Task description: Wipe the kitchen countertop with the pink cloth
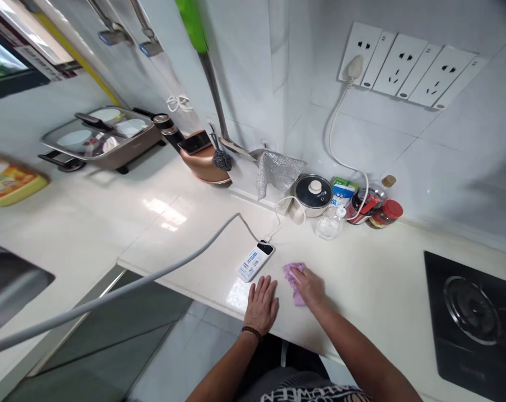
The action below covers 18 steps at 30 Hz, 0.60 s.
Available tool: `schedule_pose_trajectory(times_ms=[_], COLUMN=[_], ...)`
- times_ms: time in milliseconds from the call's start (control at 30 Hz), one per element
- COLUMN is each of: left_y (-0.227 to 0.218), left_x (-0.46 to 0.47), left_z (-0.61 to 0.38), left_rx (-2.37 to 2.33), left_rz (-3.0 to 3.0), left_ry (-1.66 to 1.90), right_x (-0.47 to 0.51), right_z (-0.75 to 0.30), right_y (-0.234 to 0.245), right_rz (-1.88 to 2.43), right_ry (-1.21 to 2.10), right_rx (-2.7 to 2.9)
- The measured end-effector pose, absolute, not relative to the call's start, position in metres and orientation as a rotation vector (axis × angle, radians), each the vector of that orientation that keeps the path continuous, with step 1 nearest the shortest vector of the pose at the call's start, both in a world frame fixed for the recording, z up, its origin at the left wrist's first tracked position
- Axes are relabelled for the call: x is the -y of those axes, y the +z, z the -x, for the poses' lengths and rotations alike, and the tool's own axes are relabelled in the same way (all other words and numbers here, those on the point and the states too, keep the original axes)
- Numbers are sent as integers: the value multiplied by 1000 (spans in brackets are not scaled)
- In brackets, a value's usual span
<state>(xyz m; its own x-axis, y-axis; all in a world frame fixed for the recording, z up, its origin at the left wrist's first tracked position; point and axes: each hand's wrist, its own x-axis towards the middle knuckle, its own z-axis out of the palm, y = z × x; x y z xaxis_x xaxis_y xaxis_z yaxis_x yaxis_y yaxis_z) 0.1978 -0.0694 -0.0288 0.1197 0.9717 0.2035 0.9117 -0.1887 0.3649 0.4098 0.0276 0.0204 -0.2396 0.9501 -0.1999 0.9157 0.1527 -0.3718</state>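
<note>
My right hand point(308, 286) presses down on a small purple cloth point(293, 278) on the white countertop point(374, 279), its fingers curled over the cloth. My left hand point(261, 304) lies flat beside it, fingers stretched out on the counter near the front edge, holding nothing. Just beyond my left hand lies a white power bank point(255, 261) with a grey cable point(160, 273) running off to the left.
Against the wall stand a small lidded pot point(313, 195), a glass jar point(330, 223), jars with red lids point(382, 214) and a silver cloth point(278, 172). A black gas hob point(474, 312) is at right. An electric grill pan point(102, 139) and a copper pan point(202, 159) sit at back left.
</note>
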Motion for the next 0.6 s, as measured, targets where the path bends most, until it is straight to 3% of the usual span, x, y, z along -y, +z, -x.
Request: schedule_pose_trajectory(times_ms=[200, 367, 467, 600], left_y=[-29, -30, -30, -29], left_x=[68, 68, 69, 69], left_z=[-198, -198, -198, -197], left_rx=[-1891, -1867, -1835, -1823], left_rz=[-2245, -2268, -2250, -2242], left_ry=[583, 567, 545, 530], right_x=[-4, 31, 32, 12], right_z=[-560, -658, -638, -534], right_y=[27, 40, 50, 46], right_rz=[2543, 2748, 2730, 2507], right_ry=[515, 401, 425, 620], right_rx=[1673, 1112, 1068, 1389])
